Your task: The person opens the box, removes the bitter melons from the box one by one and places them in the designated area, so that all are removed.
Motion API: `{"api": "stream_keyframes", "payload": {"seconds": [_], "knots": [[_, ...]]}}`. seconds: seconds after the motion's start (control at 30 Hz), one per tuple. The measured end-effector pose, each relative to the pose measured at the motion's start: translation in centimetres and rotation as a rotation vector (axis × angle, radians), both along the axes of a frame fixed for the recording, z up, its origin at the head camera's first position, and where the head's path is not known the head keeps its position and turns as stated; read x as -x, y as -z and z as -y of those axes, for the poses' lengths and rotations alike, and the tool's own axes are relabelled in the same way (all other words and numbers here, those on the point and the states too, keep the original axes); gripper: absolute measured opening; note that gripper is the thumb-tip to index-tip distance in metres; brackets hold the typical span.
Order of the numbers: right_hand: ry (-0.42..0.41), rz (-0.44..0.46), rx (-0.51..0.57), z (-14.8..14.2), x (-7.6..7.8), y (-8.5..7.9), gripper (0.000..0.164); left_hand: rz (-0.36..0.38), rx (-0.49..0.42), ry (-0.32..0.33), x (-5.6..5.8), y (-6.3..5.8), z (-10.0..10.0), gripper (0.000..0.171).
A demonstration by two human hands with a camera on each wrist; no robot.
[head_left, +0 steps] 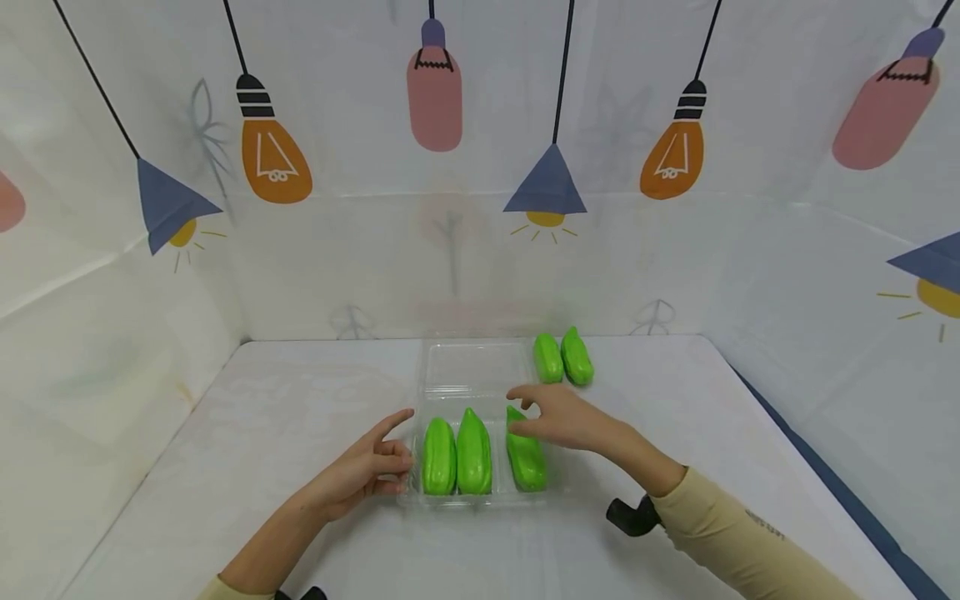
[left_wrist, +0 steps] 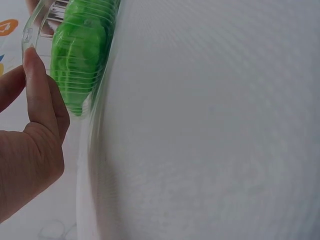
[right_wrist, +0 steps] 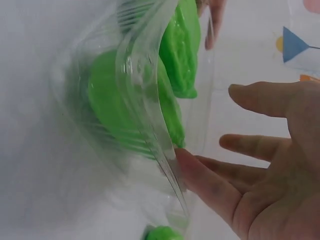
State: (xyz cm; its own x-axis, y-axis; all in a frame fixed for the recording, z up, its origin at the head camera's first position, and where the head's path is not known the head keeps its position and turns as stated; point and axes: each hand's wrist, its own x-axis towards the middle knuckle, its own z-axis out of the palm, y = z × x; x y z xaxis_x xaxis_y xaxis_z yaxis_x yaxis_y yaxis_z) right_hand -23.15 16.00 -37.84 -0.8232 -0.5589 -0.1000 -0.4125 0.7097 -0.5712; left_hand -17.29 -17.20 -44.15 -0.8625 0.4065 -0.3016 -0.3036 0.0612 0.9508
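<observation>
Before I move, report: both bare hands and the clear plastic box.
Left hand at box, left side; right hand at right side, holding nothing. Box open, three glossy green oblong pieces inside, two outside. No obstruction visible.

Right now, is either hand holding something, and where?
Nothing looks held, green pieces included. The left hand touches the clear box at its left rim; the right hand has one finger at the right rim.

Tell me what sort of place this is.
Probably an indoor booth set up for tabletop work: pale sheeting printed with lamps and bulbs walls a white table on three sides, and an open clear plastic box on it holds shiny green vegetable-shaped pieces.
</observation>
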Motion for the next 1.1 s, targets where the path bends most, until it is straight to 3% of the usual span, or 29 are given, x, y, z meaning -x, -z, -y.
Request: {"api": "stream_keyframes", "payload": {"seconds": [0.3, 0.6, 1.1], "knots": [[-0.074, 0.029, -0.065, 0.8, -0.9, 0.3, 0.051, -0.011, -0.008, 0.012, 0.0, 0.0, 0.0, 0.081], [-0.036, 0.058, -0.137, 1.8, -1.5, 0.0, 0.049, -0.004, -0.014, 0.011, 0.1, 0.1, 0.1, 0.081], [-0.050, 0.064, -0.178, 2.6, -1.7, 1.5, 0.071, -0.013, -0.008, 0.014, 0.1, 0.2, 0.1, 0.080]]}}
